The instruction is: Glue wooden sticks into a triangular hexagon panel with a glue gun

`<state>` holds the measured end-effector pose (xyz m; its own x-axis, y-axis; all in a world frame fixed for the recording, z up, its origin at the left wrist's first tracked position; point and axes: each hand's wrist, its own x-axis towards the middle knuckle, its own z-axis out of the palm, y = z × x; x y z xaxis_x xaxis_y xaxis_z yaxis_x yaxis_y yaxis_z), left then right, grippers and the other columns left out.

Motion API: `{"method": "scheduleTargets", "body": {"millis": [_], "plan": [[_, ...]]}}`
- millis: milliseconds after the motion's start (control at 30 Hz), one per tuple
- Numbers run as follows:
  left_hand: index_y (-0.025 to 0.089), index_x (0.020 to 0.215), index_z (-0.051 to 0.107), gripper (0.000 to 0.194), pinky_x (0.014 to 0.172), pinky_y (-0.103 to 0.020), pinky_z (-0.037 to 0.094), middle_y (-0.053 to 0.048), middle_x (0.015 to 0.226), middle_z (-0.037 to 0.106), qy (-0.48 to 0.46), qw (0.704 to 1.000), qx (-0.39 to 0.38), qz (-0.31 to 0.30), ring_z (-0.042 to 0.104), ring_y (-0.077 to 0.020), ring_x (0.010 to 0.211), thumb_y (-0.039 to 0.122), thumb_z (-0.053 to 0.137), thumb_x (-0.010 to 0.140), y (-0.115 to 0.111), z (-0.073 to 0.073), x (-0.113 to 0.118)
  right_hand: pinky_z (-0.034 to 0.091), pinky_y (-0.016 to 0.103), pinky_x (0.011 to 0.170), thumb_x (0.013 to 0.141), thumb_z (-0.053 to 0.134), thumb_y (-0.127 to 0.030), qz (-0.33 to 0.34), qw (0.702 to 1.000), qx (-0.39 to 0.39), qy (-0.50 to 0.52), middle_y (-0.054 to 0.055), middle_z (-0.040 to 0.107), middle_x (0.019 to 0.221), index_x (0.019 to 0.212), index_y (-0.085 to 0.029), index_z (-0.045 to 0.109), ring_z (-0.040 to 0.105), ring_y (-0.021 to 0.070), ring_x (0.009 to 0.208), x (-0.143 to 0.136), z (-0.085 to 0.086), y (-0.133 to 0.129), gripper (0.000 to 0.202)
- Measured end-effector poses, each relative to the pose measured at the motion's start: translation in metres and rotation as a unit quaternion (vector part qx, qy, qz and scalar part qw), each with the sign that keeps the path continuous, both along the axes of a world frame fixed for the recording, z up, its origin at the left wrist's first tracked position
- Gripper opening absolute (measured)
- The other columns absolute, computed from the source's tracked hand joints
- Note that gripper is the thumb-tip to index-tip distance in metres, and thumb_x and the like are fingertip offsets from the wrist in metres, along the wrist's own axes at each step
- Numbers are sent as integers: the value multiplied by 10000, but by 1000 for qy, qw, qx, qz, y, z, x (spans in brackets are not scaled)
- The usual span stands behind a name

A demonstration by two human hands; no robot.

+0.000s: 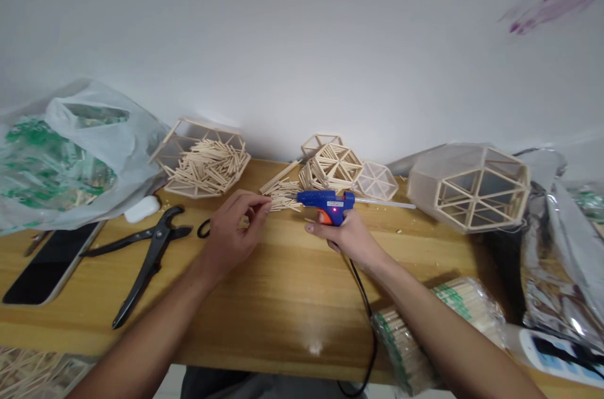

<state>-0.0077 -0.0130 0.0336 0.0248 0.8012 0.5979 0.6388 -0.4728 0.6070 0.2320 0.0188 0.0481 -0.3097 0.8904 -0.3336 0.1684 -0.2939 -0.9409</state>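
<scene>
Table (292, 323) of wood along a pale wall; bears the bulky things at its two sides, seemingly to leave the middle for both hands. At the far left, translucent plastic bag (136, 150) with green-marked packets inside; at the right, large faceted frame (474, 192) of sticks with thin pale covering, lying on its side, perhaps to be out of the way. Behind the left hand (236, 223), many-sided container (193, 190) with a heap of short sticks, probably serving as a tray to keep them gathered. Left of the same hand, black pliers (158, 241), handles spread apart, likely put there for an easy reach. In the right hand (352, 235), blue glue gun (323, 199), with fingers wrapped around its handle near the orange trigger; held level, nozzle toward the left hand, perhaps so as to bring the tip close to the fingertips. Just beside the nozzle tip, left thumb and forefinger, ends close together; not possible to tell whether pinching anything. Beyond the gun, well within reach, small stick frame (340, 163), and beside it, behind the nozzle, loose sticks (285, 188) in a low pile. Smallest of all, red light (335, 209) on the gun's body.
</scene>
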Motion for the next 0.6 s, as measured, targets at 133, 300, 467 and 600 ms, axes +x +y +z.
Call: {"method": "scheduleTargets", "body": {"millis": [133,300,467,600], "plan": [[206,1019,711,80,710,-279,534,-39,931,729,4,1000,-5,-1,658,-144,781,190,642,983,0,0,0,207,254,451,659,903,-479,-12,1000,0,11,-99,344,486,632,-245,417,287,82,464,0,1,-2,540],[202,1024,709,78,707,-271,534,-37,932,720,-1,1000,-7,-3,659,-139,776,183,649,978,0,0,-1,234,256,464,647,915,-434,-25,1000,2,4,-88,358,492,668,-245,496,340,104,493,-1,1,-3,460],[206,1024,705,76,713,-265,534,-35,937,718,1,1000,-3,-4,660,-137,782,174,656,975,0,0,0,263,260,473,652,911,-400,-32,999,2,8,-78,375,487,698,-244,550,381,123,508,-1,1,-3,396],[209,1011,705,70,707,-268,531,-33,925,720,7,1000,-4,-4,653,-137,764,182,649,980,0,1,0,240,253,464,661,903,-403,-25,1000,5,11,-92,360,487,648,-243,465,330,96,479,-1,1,-3,467]]}}
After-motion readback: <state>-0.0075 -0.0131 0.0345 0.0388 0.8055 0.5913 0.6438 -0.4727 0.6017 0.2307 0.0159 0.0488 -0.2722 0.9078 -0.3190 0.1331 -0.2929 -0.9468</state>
